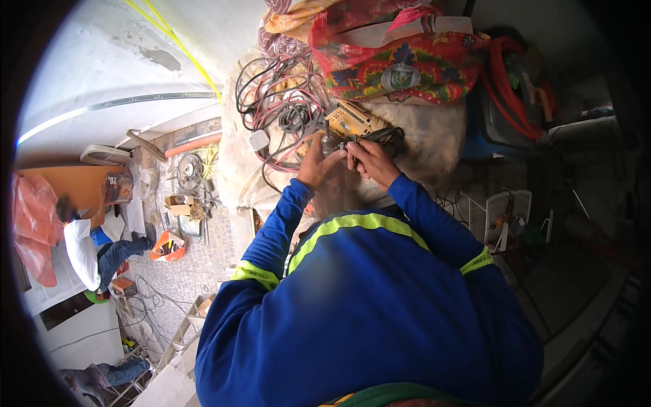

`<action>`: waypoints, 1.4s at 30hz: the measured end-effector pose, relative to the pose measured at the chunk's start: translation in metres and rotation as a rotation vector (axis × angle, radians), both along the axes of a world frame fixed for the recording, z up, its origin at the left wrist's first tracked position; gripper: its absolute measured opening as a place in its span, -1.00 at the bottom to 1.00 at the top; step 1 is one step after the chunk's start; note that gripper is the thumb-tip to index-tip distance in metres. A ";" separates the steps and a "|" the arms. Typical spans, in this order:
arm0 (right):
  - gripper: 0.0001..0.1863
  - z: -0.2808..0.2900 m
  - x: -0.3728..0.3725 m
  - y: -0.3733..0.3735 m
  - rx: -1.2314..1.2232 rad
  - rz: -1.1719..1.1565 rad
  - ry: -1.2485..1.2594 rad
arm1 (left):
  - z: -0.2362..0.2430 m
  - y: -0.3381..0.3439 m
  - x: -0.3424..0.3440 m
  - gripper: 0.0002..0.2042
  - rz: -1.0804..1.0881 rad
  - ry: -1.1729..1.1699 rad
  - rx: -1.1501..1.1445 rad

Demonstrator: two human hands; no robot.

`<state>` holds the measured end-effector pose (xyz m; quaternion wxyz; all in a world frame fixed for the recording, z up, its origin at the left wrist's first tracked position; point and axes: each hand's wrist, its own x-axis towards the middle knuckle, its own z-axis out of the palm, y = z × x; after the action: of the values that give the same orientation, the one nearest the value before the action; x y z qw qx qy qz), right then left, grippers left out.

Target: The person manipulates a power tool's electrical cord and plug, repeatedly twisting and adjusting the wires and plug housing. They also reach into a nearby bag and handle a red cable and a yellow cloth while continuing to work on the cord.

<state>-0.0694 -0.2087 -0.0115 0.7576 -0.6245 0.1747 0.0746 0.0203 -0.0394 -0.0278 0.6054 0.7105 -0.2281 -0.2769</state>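
Observation:
Both my hands meet over a cloth-covered surface in front of my chest. My left hand (314,163) is closed around a dark metal tool part (332,141) with a short upright rod; its exact kind is unclear. Against that part's right side, my right hand (373,163) is closed in a pinch, and what sits between its fingertips is too small to name. Just beyond my fingers lies a yellow slotted piece (352,119). A black coiled cord (390,138) rests beside my right knuckles. Left of my hands spreads a tangle of red and black cables (278,102).
A red patterned bag (400,64) stands at the back of the pale cloth (244,180). Right of it, a red hose (498,88) hangs over a dark bin. At left, a person in a white shirt (81,251) is near an orange-and-white bucket (168,246). A ladder (180,336) lies lower left.

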 end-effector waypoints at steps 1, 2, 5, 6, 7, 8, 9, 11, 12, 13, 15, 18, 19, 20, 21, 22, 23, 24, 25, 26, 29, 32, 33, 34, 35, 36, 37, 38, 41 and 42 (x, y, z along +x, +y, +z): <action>-0.67 0.001 -0.001 0.000 0.094 -0.006 0.070 | -0.004 0.001 0.000 -0.32 -0.004 -0.142 0.050; -0.67 0.002 -0.002 0.000 0.078 0.009 0.081 | -0.008 0.001 0.000 -0.31 -0.041 -0.102 0.072; -0.67 0.001 -0.004 0.003 0.050 0.039 0.113 | -0.017 0.003 0.001 -0.29 -0.116 -0.072 0.116; -0.67 -0.002 -0.004 0.004 0.054 0.032 0.133 | -0.018 0.003 0.002 -0.28 -0.124 -0.026 0.084; -0.67 -0.004 -0.004 0.004 0.057 0.027 0.158 | -0.019 0.003 0.002 -0.26 -0.127 0.034 0.060; -0.67 -0.008 -0.003 0.005 0.044 0.023 0.144 | -0.019 0.004 0.002 -0.25 -0.137 0.098 0.022; -0.68 -0.011 -0.003 0.006 0.030 0.021 0.125 | -0.019 0.004 0.001 -0.26 -0.117 0.077 0.040; -0.68 -0.019 -0.002 0.006 -0.071 0.032 0.091 | -0.015 0.005 0.001 -0.28 -0.102 0.042 0.051; -0.68 -0.023 -0.001 0.006 -0.158 0.045 0.080 | -0.013 0.005 0.000 -0.29 -0.108 0.017 0.050; -0.68 -0.026 -0.001 0.006 -0.273 0.068 0.083 | -0.010 0.005 -0.001 -0.29 -0.114 -0.007 0.050; -0.66 -0.030 -0.001 0.007 -0.460 0.076 -0.083 | -0.003 0.006 -0.003 -0.27 -0.147 0.045 0.027; -0.66 -0.030 -0.003 0.010 -0.511 0.079 -0.076 | 0.007 0.009 -0.005 -0.18 -0.193 0.232 0.026; -0.66 -0.028 -0.004 0.012 -0.490 0.069 -0.052 | 0.008 0.010 -0.005 -0.16 -0.188 0.261 0.068; -0.69 -0.026 -0.004 0.013 -0.524 0.068 -0.058 | 0.008 0.012 -0.006 -0.13 -0.188 0.280 0.069; -0.73 -0.024 -0.004 0.014 -0.565 0.058 -0.082 | 0.007 0.014 -0.006 -0.13 -0.182 0.220 0.118; -0.76 -0.021 -0.004 0.015 -0.609 0.083 -0.095 | 0.004 0.015 -0.007 -0.12 -0.180 0.148 0.126; -0.79 -0.019 -0.004 0.014 -0.849 0.071 -0.334 | -0.001 0.016 -0.008 -0.11 -0.171 0.074 0.130; -0.81 -0.017 -0.003 0.013 -1.082 0.093 -0.563 | -0.007 0.017 -0.009 -0.12 -0.142 0.069 0.138; -0.82 -0.016 -0.002 0.012 -1.310 0.110 -0.797 | -0.014 0.017 -0.010 -0.13 -0.113 0.061 0.143; -0.82 -0.015 -0.002 0.011 -1.308 0.137 -0.790 | -0.021 0.017 -0.010 -0.14 -0.083 0.067 0.165; -0.82 -0.017 0.000 0.004 -1.336 0.242 -0.785 | -0.040 0.013 -0.010 -0.26 -0.040 0.078 0.055; -0.85 -0.019 0.004 -0.001 -1.370 0.377 -0.751 | -0.047 0.009 -0.009 -0.38 0.030 0.236 0.049; -0.85 -0.019 0.007 -0.002 -1.353 0.408 -0.696 | -0.046 0.008 -0.009 -0.41 0.034 0.314 0.020; -0.85 -0.018 0.010 -0.003 -1.350 0.492 -0.569 | -0.044 0.009 -0.009 -0.44 0.038 0.393 -0.010; -0.84 -0.016 0.013 -0.004 -1.290 0.424 -0.673 | -0.042 0.010 -0.009 -0.46 0.034 0.465 -0.058; -0.83 -0.014 0.014 -0.004 -1.244 0.412 -0.707 | -0.040 0.012 -0.009 -0.46 0.049 0.479 -0.039; -0.82 -0.011 0.014 -0.003 -1.216 0.403 -0.721 | -0.037 0.015 -0.009 -0.45 0.061 0.488 -0.042; -0.80 -0.007 0.012 -0.002 -1.095 0.329 -0.684 | -0.035 0.018 -0.009 -0.45 0.077 0.500 -0.044; -0.74 0.005 -0.007 0.006 -0.870 0.089 -0.506 | -0.028 0.027 -0.010 -0.08 0.079 0.519 -0.092; -0.71 0.009 -0.017 0.010 -0.856 -0.007 -0.454 | -0.025 0.029 -0.012 -0.13 0.102 0.503 -0.105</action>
<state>-0.0864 -0.1986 -0.0022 0.4520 -0.8799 0.0218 -0.1447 0.0088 -0.0100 -0.0529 0.6922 0.5975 -0.0484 -0.4019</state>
